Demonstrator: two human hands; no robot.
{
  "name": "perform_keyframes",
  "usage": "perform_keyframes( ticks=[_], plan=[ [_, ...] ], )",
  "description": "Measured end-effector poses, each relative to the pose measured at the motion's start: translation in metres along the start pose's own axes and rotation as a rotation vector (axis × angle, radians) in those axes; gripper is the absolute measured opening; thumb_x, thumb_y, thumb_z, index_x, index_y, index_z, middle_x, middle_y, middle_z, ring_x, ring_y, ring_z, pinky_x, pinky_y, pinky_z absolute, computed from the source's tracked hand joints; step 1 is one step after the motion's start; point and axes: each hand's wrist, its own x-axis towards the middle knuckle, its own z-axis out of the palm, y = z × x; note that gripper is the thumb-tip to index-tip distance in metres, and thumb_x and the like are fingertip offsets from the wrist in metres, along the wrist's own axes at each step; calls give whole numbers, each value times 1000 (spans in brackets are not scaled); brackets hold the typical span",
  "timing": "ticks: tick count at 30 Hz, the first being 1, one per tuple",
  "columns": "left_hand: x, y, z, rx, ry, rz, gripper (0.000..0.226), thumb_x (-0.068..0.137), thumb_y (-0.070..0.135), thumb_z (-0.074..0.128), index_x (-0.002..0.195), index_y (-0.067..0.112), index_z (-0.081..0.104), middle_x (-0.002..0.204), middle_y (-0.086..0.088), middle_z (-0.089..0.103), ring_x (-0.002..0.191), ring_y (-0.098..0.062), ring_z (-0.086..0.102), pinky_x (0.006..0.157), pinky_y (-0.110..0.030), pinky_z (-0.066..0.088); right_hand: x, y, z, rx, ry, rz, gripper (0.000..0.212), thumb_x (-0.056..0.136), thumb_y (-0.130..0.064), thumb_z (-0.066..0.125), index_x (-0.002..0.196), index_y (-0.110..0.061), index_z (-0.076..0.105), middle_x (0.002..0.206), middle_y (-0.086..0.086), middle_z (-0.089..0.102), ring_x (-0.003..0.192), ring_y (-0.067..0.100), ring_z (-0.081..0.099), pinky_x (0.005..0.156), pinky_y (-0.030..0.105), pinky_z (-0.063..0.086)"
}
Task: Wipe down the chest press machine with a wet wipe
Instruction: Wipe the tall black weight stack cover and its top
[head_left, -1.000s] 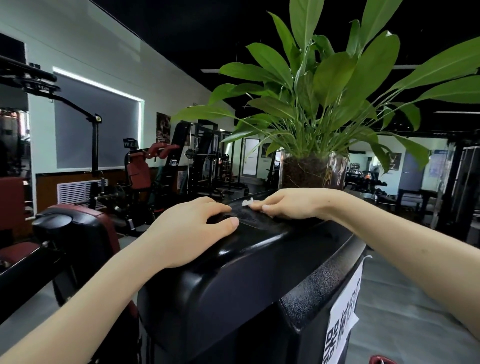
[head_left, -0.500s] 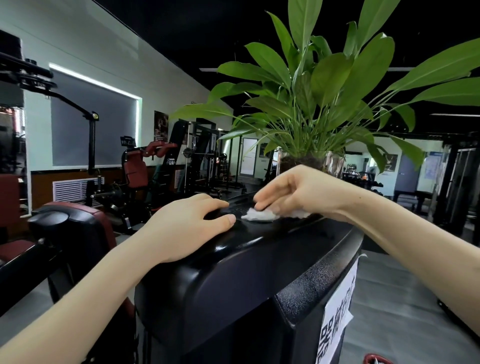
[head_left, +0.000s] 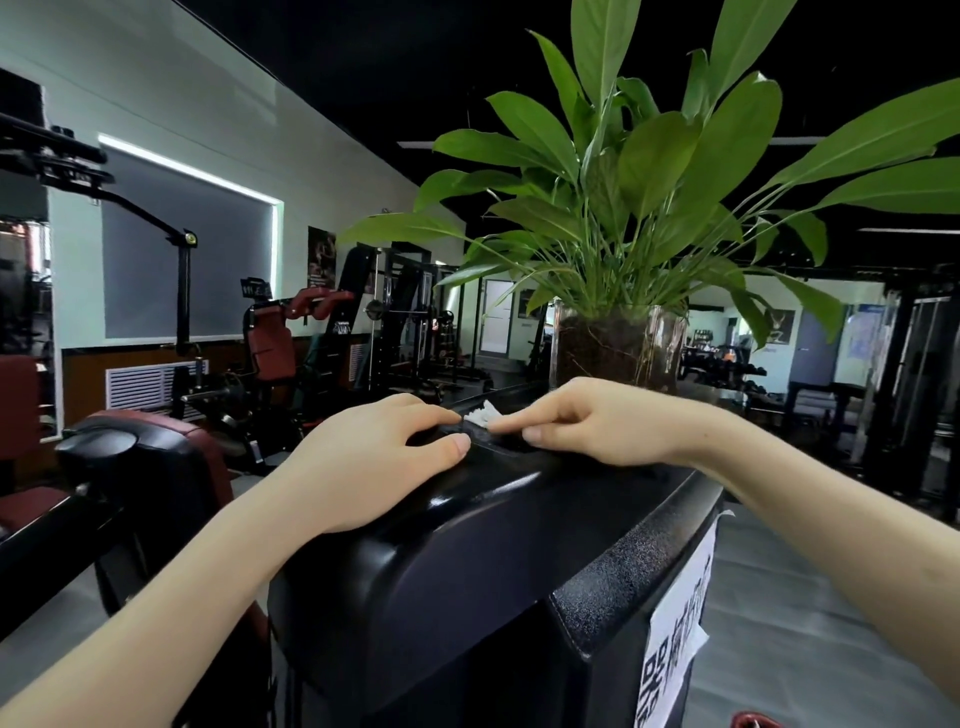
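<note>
1. The right grip (head_left: 597, 421) has dropped lower than before, its bent fingers holding the wipe (head_left: 482, 415) on the machine top (head_left: 467, 561).
2. The left grip (head_left: 374, 462) stays flat and relaxed, fingertips just beside the wipe.
3. Most of the wipe is hidden under the fingers.

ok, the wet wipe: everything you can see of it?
The wet wipe is a small white crumpled wad, thin and soft-looking. Only a bunched edge shows. The rest is hidden beneath the right hand, whose curled fingers hold it down on the machine's glossy black top cover. It lies towards the cover's far side, near the glass plant pot but apart from it. The left hand rests flat close by; whether it touches the wipe I cannot tell.
</note>
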Motion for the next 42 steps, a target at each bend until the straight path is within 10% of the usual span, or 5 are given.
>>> perform_keyframes(
  ticks=[13,23,27,36,42],
  plan=[
    [1,-1,1,-11,0,13,44,89,58,36,127,42,52,126,27,46,120,-2,43,98,-22,33,59,62,-9,-79,-37,410,54,93,8,32,141,-13,44,153,-2,31,140,17,29,116,27,21],
    [-1,1,-1,-18,40,-5,48,88,57,41,134,40,44,137,20,44,127,-8,41,102,-27,33,50,26,-1,327,1,206,65,86,22,33,141,-10,41,141,2,47,127,10,47,89,15,44],
    [-1,-1,1,-35,87,-61,48,88,53,45,134,41,42,134,16,47,124,-10,44,97,-27,36,46,30,-5,174,134,293,55,91,0,51,142,-17,40,123,3,61,113,12,56,102,24,36],
    [7,-10,5,-130,126,-171,50,89,20,49,135,36,39,127,15,52,115,-12,50,94,-32,40,57,-15,10,-79,70,252,70,84,16,31,149,-9,23,153,8,30,139,20,33,110,23,28],
    [9,-12,7,-229,141,-195,51,86,9,49,132,32,44,120,9,57,110,-16,53,95,-38,43,21,-37,17,327,-45,81,70,85,25,29,148,-5,24,148,10,38,137,10,35,96,7,32]
  ],
)
